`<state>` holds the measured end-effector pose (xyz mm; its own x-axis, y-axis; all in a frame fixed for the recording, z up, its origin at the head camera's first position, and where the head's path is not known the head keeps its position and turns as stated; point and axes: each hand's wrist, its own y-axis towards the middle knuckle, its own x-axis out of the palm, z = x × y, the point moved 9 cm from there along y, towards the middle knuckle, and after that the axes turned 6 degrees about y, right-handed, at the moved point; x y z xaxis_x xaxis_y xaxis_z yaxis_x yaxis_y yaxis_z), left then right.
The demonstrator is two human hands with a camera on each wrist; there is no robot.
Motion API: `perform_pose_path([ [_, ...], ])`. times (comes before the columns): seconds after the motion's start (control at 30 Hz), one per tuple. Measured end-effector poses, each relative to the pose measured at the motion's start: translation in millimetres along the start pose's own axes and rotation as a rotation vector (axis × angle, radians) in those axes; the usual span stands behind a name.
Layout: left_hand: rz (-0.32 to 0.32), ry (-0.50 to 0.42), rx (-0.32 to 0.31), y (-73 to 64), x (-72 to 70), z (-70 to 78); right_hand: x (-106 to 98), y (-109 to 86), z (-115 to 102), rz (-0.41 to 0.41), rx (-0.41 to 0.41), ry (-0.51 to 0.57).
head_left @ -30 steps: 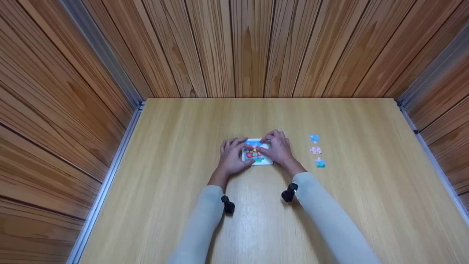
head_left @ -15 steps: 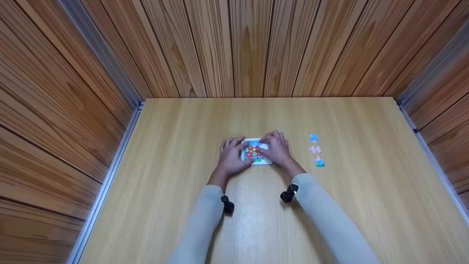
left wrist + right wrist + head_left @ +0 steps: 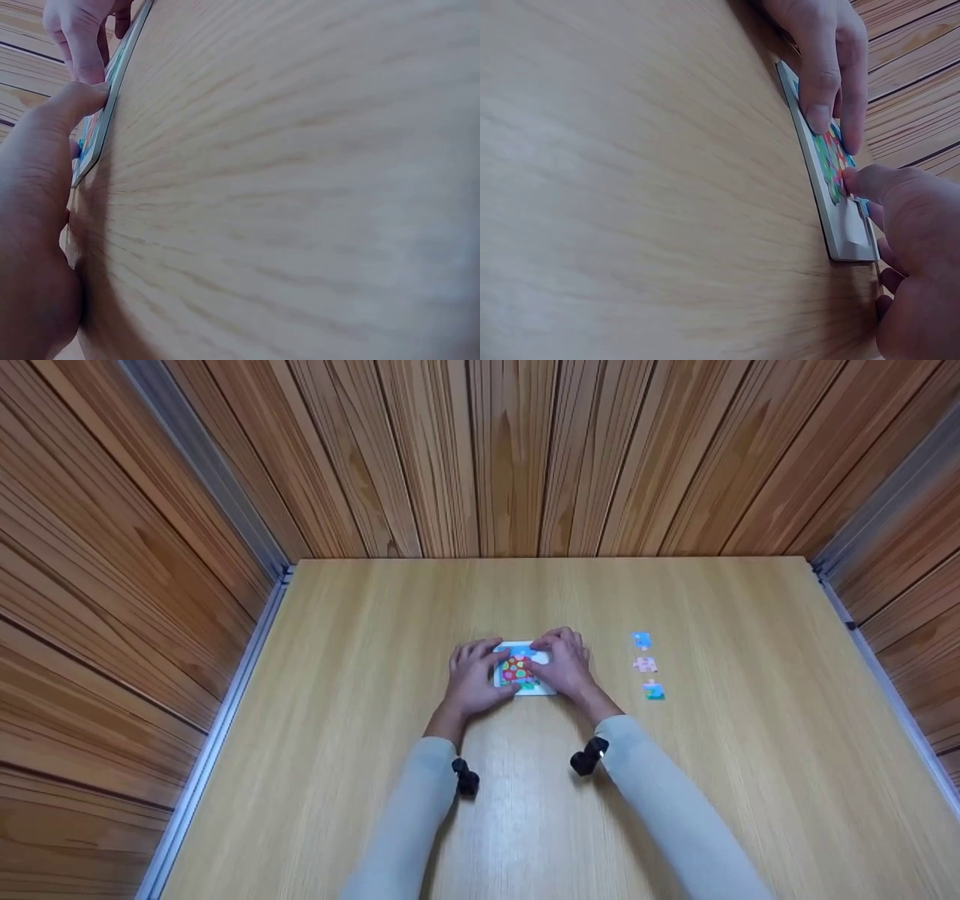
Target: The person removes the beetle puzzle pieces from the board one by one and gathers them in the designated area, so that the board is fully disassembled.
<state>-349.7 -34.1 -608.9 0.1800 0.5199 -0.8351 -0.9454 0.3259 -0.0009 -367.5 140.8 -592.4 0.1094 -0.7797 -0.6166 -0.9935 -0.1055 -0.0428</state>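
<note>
**Puzzle board (image 3: 853,231) between a left hand (image 3: 472,679) and a right hand (image 3: 568,664)**

The board lies flat on the table (image 3: 337,660), a little left of midway between the left and right edges and well in from the far edge. Its pale rim surrounds fitted pieces (image 3: 517,669) showing red with coloured spots, blue along the far side and green along the near side. A pale part toward the near right corner is bare.

The left hand comes in from the near side and covers the board's left edge. Its thumb and forefinger are held apart, the thumb resting by the near rim, the forefinger angled down onto the picture. The right hand arches over the right edge, thumb tip on the fitted pieces, the other fingers bent at the far right corner; whether it pinches a piece, I cannot tell. Both forearms slant inward.

To the right, well apart from the board, three loose pieces run in a column from far to near: blue (image 3: 641,640), pink (image 3: 644,664), and blue-green with a pink tab (image 3: 654,691).

Pale sleeves (image 3: 412,810) cover both forearms, each with a black wrist device (image 3: 466,778). Wood panelling (image 3: 510,457) rises behind the far edge.
</note>
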Motion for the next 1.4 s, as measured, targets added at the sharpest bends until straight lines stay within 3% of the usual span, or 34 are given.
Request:
perform_pose_path([
  [0.53,-0.001,-0.011,0.011,0.2,-1.2,1.4,-4.6,-3.8,-6.0,0.107,-0.045,-0.031],
  [0.93,0.001,0.004,0.007,-1.0,-0.3,1.5,-0.8,1.6,-6.7,0.008,-0.062,-0.041],
  [1.4,0.001,0.017,0.005,-0.5,0.3,1.1,-2.4,-0.4,-4.6,0.030,-0.083,-0.054],
])
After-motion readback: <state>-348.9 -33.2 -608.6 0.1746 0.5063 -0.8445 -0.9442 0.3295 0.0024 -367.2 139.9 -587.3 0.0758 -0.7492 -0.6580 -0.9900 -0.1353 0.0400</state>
